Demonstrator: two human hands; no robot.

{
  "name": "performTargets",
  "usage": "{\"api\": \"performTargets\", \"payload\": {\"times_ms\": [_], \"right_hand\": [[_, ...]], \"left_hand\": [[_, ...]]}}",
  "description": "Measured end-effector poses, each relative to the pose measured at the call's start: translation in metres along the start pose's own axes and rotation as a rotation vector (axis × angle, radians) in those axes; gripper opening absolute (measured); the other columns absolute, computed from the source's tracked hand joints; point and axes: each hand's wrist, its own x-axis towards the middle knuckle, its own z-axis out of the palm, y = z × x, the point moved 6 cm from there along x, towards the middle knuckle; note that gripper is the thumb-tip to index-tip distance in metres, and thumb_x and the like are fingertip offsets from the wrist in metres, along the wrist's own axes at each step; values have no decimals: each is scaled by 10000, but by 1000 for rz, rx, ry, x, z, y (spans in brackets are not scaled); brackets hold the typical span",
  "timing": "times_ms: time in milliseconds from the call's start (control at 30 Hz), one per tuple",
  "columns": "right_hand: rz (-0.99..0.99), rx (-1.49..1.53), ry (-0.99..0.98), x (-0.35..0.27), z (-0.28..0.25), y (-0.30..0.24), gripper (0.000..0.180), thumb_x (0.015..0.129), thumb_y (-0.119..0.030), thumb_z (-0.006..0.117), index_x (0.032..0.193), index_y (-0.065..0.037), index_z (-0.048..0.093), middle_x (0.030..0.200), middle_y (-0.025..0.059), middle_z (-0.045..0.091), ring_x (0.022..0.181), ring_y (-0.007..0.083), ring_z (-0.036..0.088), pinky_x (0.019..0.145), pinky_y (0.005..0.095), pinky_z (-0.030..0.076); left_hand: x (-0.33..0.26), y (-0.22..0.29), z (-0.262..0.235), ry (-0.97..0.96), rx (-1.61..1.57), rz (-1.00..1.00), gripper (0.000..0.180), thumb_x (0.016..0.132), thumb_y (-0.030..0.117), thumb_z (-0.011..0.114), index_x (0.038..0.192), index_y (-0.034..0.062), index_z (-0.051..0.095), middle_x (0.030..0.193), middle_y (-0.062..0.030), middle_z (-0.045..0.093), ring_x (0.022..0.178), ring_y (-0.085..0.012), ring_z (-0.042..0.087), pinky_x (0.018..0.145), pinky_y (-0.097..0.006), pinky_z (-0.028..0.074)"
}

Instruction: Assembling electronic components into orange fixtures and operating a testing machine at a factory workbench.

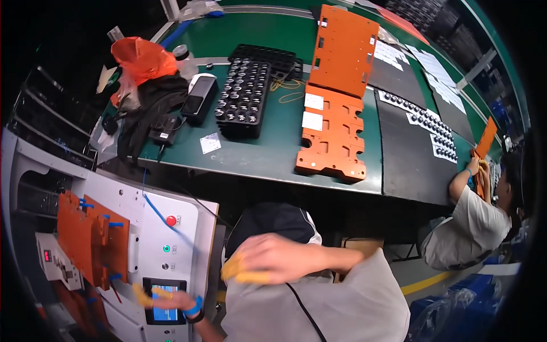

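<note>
My left hand [171, 298] is over the white machine's small touch screen [165, 310], yellow covers on its fingertips and a blue band at the wrist. Its fingers are apart with nothing between them; whether they touch the screen I cannot tell. My right hand [276, 257], also with yellow fingertip covers, is in front of my body above my lap. Motion smears its fingers, and no held object shows. Beside the screen, the white machine [188, 219] carries an orange fixture [80, 239] with blue pegs.
On the green bench [268, 154] stand an orange slotted block [330, 145] with a raised orange plate [345, 51], and a black tray [242, 94] of round metal-topped parts. Black mats [410, 165] bear rows of small dark parts. At right, a co-worker [473, 222] handles an orange piece.
</note>
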Motion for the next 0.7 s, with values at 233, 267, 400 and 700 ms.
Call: {"api": "performTargets", "payload": {"times_ms": [233,267,400,700], "right_hand": [[317,-204,626,-94,-88,-12,154,890,-3,686,1031,-6,749,911,106,752,790,211,685,735,305,527],[351,-257,690,-102,-91,-12,151,882,1,692,1022,-5,747,908,107,754,780,209,682,731,302,526],[345,-655,845,-89,-128,-2,132,835,8,738,966,2,721,874,124,709,751,259,668,709,324,516],[837,-1431,654,-18,-234,94,425,737,-396,835,760,-6,669,700,147,684,679,309,714,597,410,550]], "left_hand": [[61,186,118,-538,-688,193,307,860,170,736,1150,70,719,1151,-80,689,1121,-329,568,1005,-449,388],[69,205,136,-564,-743,195,299,870,184,738,1140,60,716,1131,-82,687,1085,-318,579,991,-450,394],[77,262,179,-747,-863,164,327,870,152,752,1169,30,700,1070,-124,674,989,-320,595,880,-388,463],[20,335,209,-809,-985,185,553,957,312,688,1374,-26,554,972,-182,615,875,-380,602,772,-448,481]]}}
